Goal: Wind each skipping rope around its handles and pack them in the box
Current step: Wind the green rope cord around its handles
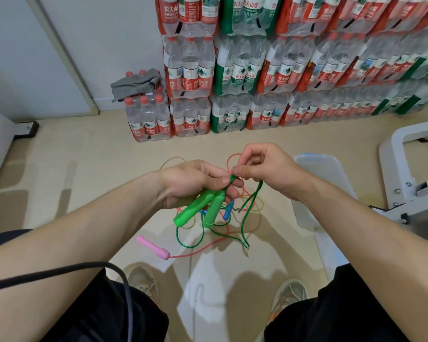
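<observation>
Holding both green handles (pixel 199 209) bunched in left hand (pixel 190 183), fingers curled round their tops. Pinching green rope (pixel 256 190) with right hand (pixel 265 169) just above the handles, slack dangling in loops over the floor tangle near a pink handle (pixel 153 246). Looks thin, limp, light, probably slick: grip close to the handles, keep tension while winding. Clear box (pixel 316 174) sitting on floor, right side.

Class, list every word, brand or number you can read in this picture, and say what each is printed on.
"农夫山泉": red wrap of the top-left water bottle pack.
"农夫山泉": label on the green-wrapped pack.
Smaller print on the bottle labels: too small and blurred to read.
Green handles, pink handle, clear box: no text seen.
</observation>
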{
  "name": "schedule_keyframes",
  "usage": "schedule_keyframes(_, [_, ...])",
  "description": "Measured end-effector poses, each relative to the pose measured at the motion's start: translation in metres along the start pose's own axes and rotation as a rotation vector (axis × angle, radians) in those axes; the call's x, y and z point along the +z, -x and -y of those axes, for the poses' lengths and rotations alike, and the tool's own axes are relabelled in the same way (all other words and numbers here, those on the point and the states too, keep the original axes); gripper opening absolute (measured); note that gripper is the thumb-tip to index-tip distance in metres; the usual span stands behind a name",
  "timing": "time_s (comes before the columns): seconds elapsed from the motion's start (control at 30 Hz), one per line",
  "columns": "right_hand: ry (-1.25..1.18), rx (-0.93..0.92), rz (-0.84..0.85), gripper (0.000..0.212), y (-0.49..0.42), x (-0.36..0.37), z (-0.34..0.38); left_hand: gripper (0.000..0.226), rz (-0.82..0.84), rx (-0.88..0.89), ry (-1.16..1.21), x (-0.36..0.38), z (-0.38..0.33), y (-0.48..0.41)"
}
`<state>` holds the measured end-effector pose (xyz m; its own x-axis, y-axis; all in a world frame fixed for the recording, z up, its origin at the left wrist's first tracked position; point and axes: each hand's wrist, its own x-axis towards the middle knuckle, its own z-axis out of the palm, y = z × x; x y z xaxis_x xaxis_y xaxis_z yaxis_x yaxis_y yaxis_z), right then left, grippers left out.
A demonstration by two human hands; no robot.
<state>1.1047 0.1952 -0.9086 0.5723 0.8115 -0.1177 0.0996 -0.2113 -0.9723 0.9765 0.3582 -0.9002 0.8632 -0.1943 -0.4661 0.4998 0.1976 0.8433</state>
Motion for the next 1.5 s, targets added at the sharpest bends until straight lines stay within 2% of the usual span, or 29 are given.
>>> schedule_keyframes(0.1, [-0.03,0.017,0.02,0.019,0.0,-0.001,-0.001,0.025,0.006,0.016,-0.065,0.0,0.0,-0.002])
schedule_keyframes(0.2, [-0.089,0.028,0.027,0.009,0.0,-0.002,-0.003,0.016,0.01,0.073,-0.195,-0.005,-0.003,-0.003])
schedule_keyframes(0.3, [-0.125,0.053,-0.029,0.019,-0.002,-0.005,-0.002,0.015,-0.005,0.166,-0.129,-0.01,-0.009,-0.004])
schedule_keyframes(0.37, [-0.13,0.087,-0.065,0.027,-0.003,-0.003,0.0,0.013,-0.096,0.259,-0.022,-0.009,-0.011,-0.006])
schedule_keyframes(0.47, [-0.133,0.193,-0.085,0.03,0.0,0.015,0.001,0.028,-0.302,0.368,0.155,-0.009,-0.013,-0.008])
schedule_keyframes(0.53, [-0.118,0.274,-0.064,0.032,0.005,0.03,0.0,0.027,-0.406,0.408,0.223,-0.012,-0.015,-0.008])
schedule_keyframes(0.63, [-0.118,0.324,-0.032,0.033,0.01,0.045,0.002,0.023,-0.502,0.395,0.192,-0.013,-0.016,-0.009])
schedule_keyframes(0.73, [0.025,0.298,-0.051,0.036,0.01,0.047,0.005,0.018,-0.53,0.378,0.155,-0.009,-0.011,-0.011])
schedule_keyframes(0.9, [0.147,0.235,-0.056,0.038,0.013,0.049,0.01,0.019,-0.595,0.408,-0.052,-0.002,-0.005,-0.014])
schedule_keyframes(0.97, [-0.016,0.275,-0.039,0.036,0.015,0.048,0.013,0.019,-0.653,0.423,-0.124,0.002,-0.003,-0.014])
schedule_keyframes(1.07, [-0.568,0.405,0.069,0.035,0.019,0.052,0.019,0.017,-0.792,0.465,-0.164,0.004,-0.001,-0.016])
schedule_keyframes(1.13, [-0.724,0.406,0.146,0.035,0.024,0.059,0.019,0.019,-0.899,0.508,-0.153,0.003,-0.001,-0.02])
schedule_keyframes(1.27, [-0.491,0.366,0.187,0.032,0.028,0.077,0.015,0.021,-0.89,0.498,-0.017,0.013,0.002,-0.022])
schedule_keyframes(1.37, [-0.339,0.36,0.124,0.033,0.027,0.08,0.013,0.026,-0.839,0.417,0.02,0.024,0.005,-0.026])
schedule_keyframes(1.5, [-0.154,0.258,0.075,0.037,0.022,0.075,0.006,0.03,-0.781,0.343,0.061,0.023,-0.002,-0.024])
